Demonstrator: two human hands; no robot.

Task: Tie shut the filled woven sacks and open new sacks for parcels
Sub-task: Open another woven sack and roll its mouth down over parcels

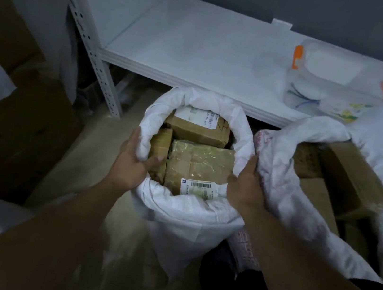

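Your left hand (pixel 129 163) grips the left side of the sack (pixel 189 221) rim: thumb (pixel 155 160) inside the mouth, the other fingers wrapped over the rolled edge from outside. Rim fabric is bunched in that grip.

Your right hand (pixel 245 187) holds the right side of the rim. Its fingers (pixel 254 160) run up the outside, wedged between this sack and the second sack (pixel 291 184). The thumb is towards the parcels; its tip is hard to make out.

The sack stands upright on the floor between both hands, mouth open, rim rolled outward. It is full nearly to the rim:
- taped parcel (pixel 197 165) on top in the middle, barcode label on its near edge
- labelled box (pixel 198 128) behind it
- narrow parcel (pixel 160 145) on the left, just beside your left thumb

The second sack touches the first on the right. It is also open, with brown boxes (pixel 354 179) in it.

A white shelf (pixel 199 54) runs behind both sacks. A clear container (pixel 332 79) with orange clips sits on its right part; it is blurred. Cardboard boxes (pixel 15 118) are stacked on the left, beside the shelf post (pixel 94 56).
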